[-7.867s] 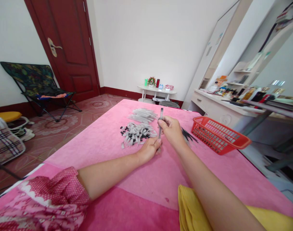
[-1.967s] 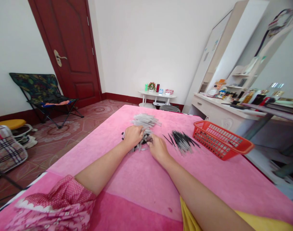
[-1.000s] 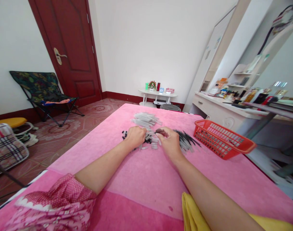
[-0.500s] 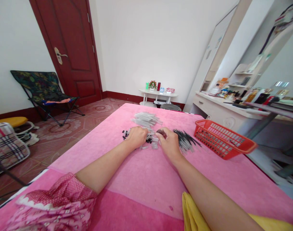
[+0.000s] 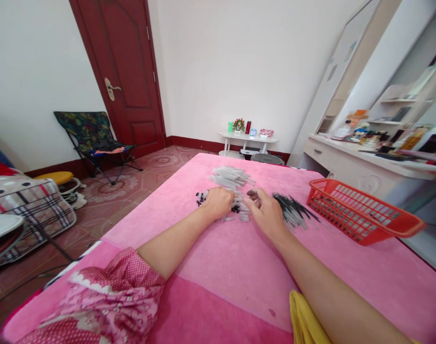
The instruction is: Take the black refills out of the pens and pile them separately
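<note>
My left hand [image 5: 218, 203] lies curled on a heap of small grey and black pen parts [image 5: 239, 212] on the pink table cloth [image 5: 221, 258]; whether it holds any is hidden. My right hand [image 5: 266, 212] is beside it with fingers bent, and a small dark piece shows at its fingertips. A pile of grey pen barrels [image 5: 230, 176] lies just beyond the hands. A bundle of black refills [image 5: 292, 212] lies right of my right hand.
A red plastic basket [image 5: 361, 217] stands at the table's right edge. A white dresser [image 5: 346, 162] is behind it. A small white side table [image 5: 247, 139], a folding chair [image 5: 92, 138] and a red door [image 5: 126, 71] are farther off.
Earlier my right hand held a pen barrel upright. Both hands have since gone down onto the heap of small parts. The view has swung to the left in the last half second.
</note>
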Available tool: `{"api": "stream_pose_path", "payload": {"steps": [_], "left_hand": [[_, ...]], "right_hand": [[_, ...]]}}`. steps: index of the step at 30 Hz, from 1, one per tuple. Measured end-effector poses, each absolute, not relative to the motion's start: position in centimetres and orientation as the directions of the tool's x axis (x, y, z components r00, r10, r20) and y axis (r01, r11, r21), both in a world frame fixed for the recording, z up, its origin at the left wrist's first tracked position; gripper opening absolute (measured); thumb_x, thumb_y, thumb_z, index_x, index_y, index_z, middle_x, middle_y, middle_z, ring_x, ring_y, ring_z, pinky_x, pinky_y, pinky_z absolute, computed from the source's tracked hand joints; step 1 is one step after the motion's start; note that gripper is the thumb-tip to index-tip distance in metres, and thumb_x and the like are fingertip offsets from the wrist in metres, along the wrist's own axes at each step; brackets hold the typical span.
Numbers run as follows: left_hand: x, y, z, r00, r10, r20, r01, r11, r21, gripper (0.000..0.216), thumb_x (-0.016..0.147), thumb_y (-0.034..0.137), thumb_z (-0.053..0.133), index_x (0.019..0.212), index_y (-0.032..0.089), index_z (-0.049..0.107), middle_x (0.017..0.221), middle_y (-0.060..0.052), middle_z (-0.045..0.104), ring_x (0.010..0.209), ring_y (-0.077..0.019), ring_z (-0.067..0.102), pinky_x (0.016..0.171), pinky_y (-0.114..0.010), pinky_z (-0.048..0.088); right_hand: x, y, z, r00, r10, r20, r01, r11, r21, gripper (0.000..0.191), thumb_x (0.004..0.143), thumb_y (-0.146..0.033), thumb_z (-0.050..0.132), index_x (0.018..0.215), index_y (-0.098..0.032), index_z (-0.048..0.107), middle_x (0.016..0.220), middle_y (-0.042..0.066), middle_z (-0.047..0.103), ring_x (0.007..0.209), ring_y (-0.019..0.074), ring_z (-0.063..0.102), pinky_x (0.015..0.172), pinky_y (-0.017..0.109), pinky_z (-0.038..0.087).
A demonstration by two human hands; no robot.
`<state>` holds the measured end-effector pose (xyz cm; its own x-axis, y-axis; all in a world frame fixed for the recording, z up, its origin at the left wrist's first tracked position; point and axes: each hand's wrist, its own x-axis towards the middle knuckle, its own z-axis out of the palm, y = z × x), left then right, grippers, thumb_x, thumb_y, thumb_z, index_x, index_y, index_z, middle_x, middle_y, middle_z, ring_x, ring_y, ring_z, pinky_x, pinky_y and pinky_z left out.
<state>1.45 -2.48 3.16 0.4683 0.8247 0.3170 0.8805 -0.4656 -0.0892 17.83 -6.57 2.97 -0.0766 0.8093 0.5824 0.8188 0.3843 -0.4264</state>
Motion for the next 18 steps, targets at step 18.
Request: {"api": "stream_pose_path", "payload": {"steps": [18], "left_hand": [[1.36,-2.07,2.73,0.480,0.807,0.345,0.873,-0.477,-0.098,0.027,0.083,0.023,0.041,0.091,0.014,0.065,0.079,-0.015,0.067,0.077,-0.0273,0.065,0.064,-0.034,0.046]], "right_hand": [[18.01,-6.81,3.43,-0.142,0.792,0.594,0.865,0.391,-0.314,0.025,0.085,-0.040,0.049,0.087,-0.020,0.064,0.076,0.003,0.067,0.065,0.0154,0.058,0.057,0.024,0.031]]}}
